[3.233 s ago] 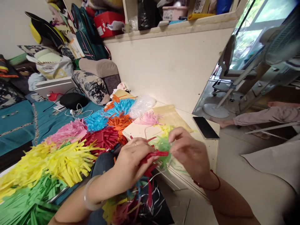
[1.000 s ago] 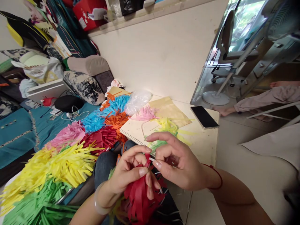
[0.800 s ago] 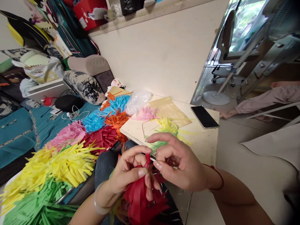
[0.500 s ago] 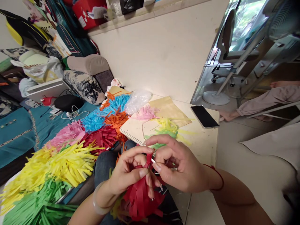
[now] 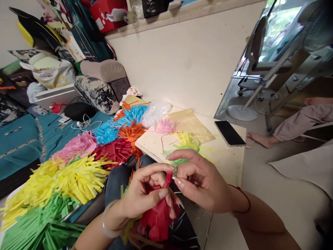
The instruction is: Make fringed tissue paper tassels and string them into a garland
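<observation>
My left hand is closed round the top of a red fringed paper bundle, whose strips hang down over my lap. My right hand pinches at the bundle's gathered tip beside the left fingers, thumb and fingers curled together. What the right fingers pinch is too small to name. A pale bangle sits on my left wrist and a red cord on my right wrist. Just beyond the hands lie green and yellow paper fringes on a low white table.
Piles of cut paper fringe lie to the left: yellow, green, pink, red, blue, orange. A black phone rests on the table. Another person's legs stretch at right, near a fan stand.
Earlier the hands worked a loose red strip near green fringe above the table. Now the red bundle hangs gathered in the left hand, with both hands lower and close together.
</observation>
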Available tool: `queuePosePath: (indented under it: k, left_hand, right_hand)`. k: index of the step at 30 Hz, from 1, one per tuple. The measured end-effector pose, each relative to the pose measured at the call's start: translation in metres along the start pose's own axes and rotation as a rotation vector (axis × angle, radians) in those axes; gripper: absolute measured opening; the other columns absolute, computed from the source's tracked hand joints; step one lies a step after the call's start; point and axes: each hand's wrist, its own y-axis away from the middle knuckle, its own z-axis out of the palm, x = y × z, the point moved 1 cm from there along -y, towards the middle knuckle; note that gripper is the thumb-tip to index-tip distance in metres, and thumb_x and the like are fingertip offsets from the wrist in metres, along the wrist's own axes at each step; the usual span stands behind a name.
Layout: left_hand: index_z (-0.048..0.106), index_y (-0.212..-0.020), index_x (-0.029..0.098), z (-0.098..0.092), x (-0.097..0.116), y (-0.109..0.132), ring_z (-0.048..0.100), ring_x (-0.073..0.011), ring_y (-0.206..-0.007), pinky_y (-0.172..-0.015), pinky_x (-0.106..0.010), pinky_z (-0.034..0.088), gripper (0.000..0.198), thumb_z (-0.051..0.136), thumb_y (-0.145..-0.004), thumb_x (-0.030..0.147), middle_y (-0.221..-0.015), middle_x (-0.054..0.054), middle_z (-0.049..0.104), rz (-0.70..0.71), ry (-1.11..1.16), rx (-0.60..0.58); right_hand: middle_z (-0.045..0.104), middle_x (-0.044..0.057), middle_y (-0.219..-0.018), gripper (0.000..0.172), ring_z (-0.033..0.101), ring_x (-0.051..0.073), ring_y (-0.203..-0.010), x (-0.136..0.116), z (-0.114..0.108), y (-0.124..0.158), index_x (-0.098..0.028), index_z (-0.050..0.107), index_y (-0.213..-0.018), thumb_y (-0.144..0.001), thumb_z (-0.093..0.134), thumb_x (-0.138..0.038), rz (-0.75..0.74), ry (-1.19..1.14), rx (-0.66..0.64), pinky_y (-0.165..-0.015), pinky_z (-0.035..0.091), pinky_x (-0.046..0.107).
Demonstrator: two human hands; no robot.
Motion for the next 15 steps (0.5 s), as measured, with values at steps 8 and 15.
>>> queuePosePath:
  k: [8,15]
  left_hand:
    - [0.058,-0.124,0.024,0.0022,-0.0006,-0.0029,0.072,-0.0157,-0.062,-0.059,-0.018,0.057,0.04,0.055,-0.088,0.005,-0.069,0.002,0.069,0.07,-0.129,-0.02]
    - [0.059,-0.124,0.025,-0.0007,0.0025,-0.0009,0.07,-0.0143,-0.059,-0.056,-0.018,0.055,0.043,0.056,-0.086,0.006,-0.064,0.002,0.06,0.085,-0.306,0.036]
  right_hand:
    - [0.055,-0.005,-0.06,0.042,0.059,0.011,-0.052,0.0034,0.0006,0.0019,-0.021,0.038,-0.131,-0.091,0.042,-0.012,0.072,-0.035,-0.01,-0.051,0.047,0.024]
    - [0.058,-0.004,-0.067,0.042,0.061,0.011,-0.055,0.0032,-0.0008,0.0028,-0.023,0.039,-0.132,-0.092,0.049,-0.017,0.121,-0.072,-0.002,-0.052,0.049,0.023]
